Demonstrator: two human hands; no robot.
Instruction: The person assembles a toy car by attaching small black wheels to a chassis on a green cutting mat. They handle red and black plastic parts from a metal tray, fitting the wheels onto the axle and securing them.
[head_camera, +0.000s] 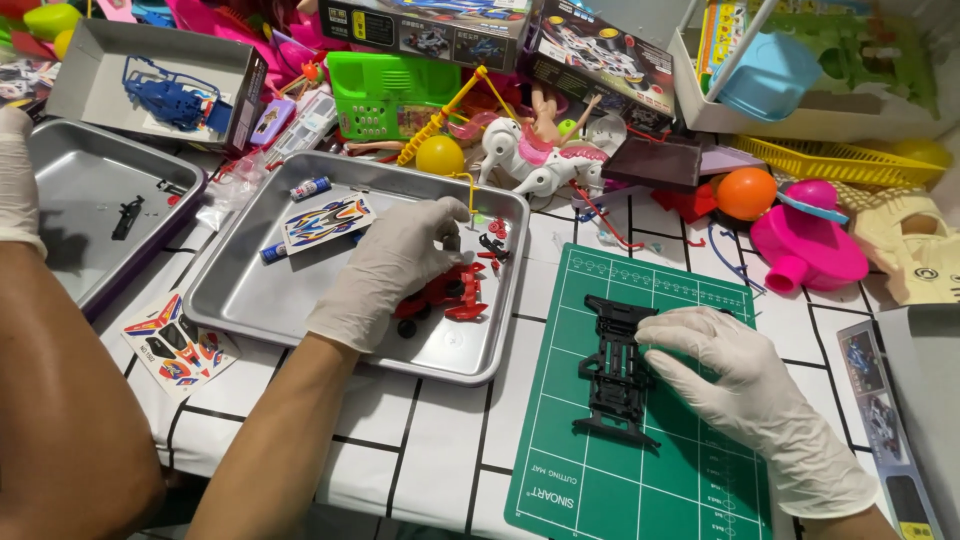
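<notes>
The left hand (392, 268), gloved, curls loosely over a red toy car body (447, 295) in the metal tray (250, 300); its fingers seem to pinch a small part above it, too hidden to tell. The right hand (735, 372) lies flat, fingers spread, fingertips resting on the black chassis (612, 368) on the green cutting mat (690, 480).

Both the left hand (392, 268) and the right hand (735, 375) wear thin, wrinkled white disposable gloves ending at the wrists, forearms unsleeved.
</notes>
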